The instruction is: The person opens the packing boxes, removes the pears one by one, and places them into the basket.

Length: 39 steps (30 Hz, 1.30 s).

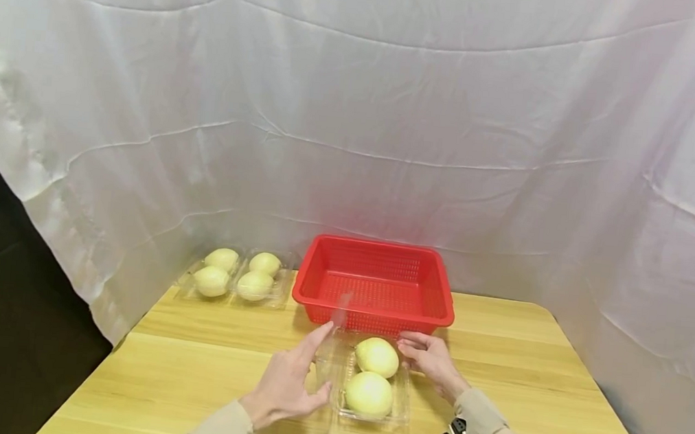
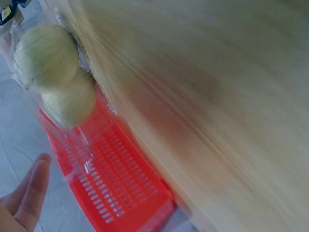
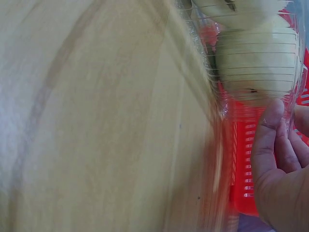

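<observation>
A clear plastic clamshell box with two pale yellow, pear-like fruits lies on the table in front of the red basket. Its see-through lid looks raised on the left side, blurred in the head view. Beside that lid is my left hand, thumb and forefinger spread wide; in the left wrist view its straight fingers show nothing gripped. My right hand pinches the far right edge of the box, thumb against the plastic in the right wrist view.
The red slotted basket stands just behind the box. Two more clear boxes, one on the left and one beside it, hold similar fruits at the back left. Pale curtains hang around the wooden table.
</observation>
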Tool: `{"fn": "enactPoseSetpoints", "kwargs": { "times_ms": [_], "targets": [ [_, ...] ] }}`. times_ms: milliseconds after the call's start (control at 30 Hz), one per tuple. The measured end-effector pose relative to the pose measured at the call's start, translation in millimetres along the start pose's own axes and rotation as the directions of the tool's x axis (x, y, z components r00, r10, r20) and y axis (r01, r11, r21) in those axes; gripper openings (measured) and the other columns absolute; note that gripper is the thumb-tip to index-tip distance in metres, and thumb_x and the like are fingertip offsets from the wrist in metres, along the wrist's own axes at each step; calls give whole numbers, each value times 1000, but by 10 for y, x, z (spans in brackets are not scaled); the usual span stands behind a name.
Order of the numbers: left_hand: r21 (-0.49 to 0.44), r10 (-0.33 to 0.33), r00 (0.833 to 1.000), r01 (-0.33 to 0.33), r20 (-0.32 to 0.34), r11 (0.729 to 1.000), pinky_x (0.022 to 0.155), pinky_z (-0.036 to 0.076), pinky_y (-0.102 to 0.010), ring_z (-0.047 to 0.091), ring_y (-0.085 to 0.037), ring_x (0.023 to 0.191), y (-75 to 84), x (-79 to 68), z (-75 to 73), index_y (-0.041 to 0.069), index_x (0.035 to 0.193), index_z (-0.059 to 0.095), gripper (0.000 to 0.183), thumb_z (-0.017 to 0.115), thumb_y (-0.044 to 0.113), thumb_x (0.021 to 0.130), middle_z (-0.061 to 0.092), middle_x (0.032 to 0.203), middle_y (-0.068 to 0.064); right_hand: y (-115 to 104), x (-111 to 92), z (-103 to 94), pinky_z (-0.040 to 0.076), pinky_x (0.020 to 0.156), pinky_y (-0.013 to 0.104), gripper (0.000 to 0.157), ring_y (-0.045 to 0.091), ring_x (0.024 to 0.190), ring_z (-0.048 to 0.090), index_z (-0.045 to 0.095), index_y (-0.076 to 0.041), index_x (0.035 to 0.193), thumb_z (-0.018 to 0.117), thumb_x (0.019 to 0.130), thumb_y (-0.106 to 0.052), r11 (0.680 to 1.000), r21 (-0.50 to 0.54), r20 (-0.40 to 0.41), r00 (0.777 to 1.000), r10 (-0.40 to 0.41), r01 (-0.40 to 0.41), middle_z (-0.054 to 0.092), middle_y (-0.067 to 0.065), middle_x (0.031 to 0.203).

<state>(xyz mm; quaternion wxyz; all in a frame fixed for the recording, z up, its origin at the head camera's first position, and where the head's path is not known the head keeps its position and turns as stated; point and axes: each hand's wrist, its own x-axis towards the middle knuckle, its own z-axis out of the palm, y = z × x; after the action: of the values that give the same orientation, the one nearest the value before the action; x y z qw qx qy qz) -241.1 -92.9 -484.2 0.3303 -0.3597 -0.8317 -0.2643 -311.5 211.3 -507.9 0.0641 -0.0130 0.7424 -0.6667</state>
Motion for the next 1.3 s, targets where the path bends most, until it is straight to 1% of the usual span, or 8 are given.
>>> {"fn": "enactPoseSetpoints", "kwargs": {
  "times_ms": [367, 500, 667, 833, 933, 1133, 1200, 1300],
  "targets": [
    [-205, -139, 990, 134, -9, 970, 52, 50, -16, 70, -15, 73, -128, -129, -124, 12, 151, 33, 89, 73, 20, 73, 63, 129, -18, -2, 4, 28, 55, 65, 24, 46, 15, 88, 68, 50, 12, 133, 64, 93, -7, 1000, 16, 5, 1000, -18, 18, 62, 27, 125],
    [-344, -247, 969, 239, 21, 908, 51, 52, -20, 74, -24, 81, -185, -155, -194, 19, 146, 39, 72, 66, 16, 79, 66, 123, -18, -3, 14, 35, 56, 68, 25, 46, 16, 92, 68, 50, 12, 133, 63, 94, -7, 999, 13, -2, 999, -34, 34, 62, 27, 126],
    [-498, -365, 930, 340, 50, 798, 47, 54, -29, 73, -15, 80, -329, -192, -298, 18, 133, 48, 44, 57, 10, 90, 71, 108, -17, 1, 29, 37, 57, 70, 26, 43, 18, 95, 68, 51, 12, 132, 62, 94, -5, 999, 33, -26, 999, -36, 37, 64, 26, 123],
    [-544, -453, 877, 461, 161, 701, 46, 54, -36, 71, -10, 76, -469, -231, -378, 16, 130, 49, 40, 57, 4, 93, 72, 100, -17, -14, 15, 22, 58, 75, 29, 41, 19, 98, 68, 52, 11, 131, 61, 93, -3, 998, 49, -28, 999, -33, 34, 64, 27, 123],
    [-558, -473, 844, 527, 254, 641, 47, 55, -41, 73, -19, 77, -540, -226, -403, 15, 137, 43, 50, 53, -2, 91, 70, 102, -22, -28, -9, 6, 59, 78, 32, 42, 21, 97, 69, 52, 12, 131, 62, 93, -2, 998, 52, -23, 999, -35, 36, 64, 27, 122],
    [-532, -526, 723, 688, 447, 493, 52, 54, -36, 70, -37, 77, -695, -199, -425, 12, 153, 20, 67, 51, 2, 94, 65, 102, -29, -43, -49, -57, 58, 83, 37, 40, 21, 90, 70, 53, 12, 129, 62, 92, -1, 996, 88, -68, 998, -13, 19, 67, 20, 113],
    [-472, -540, 692, 722, 480, 505, 50, 51, -31, 69, -32, 71, -739, -197, -419, 9, 154, 17, 70, 53, 4, 94, 66, 96, -26, -54, -59, -92, 58, 82, 36, 39, 18, 89, 69, 53, 12, 128, 61, 93, -2, 995, 95, -88, 996, -8, 16, 67, 18, 111],
    [-376, -551, 672, 737, 495, 561, 47, 48, -27, 63, -21, 61, -797, -198, -389, 6, 153, 17, 74, 57, 5, 91, 67, 90, -20, -72, -68, -139, 59, 78, 34, 36, 14, 86, 68, 56, 11, 125, 62, 93, -3, 996, 89, -119, 993, -5, 16, 68, 15, 107]
  ]
}}
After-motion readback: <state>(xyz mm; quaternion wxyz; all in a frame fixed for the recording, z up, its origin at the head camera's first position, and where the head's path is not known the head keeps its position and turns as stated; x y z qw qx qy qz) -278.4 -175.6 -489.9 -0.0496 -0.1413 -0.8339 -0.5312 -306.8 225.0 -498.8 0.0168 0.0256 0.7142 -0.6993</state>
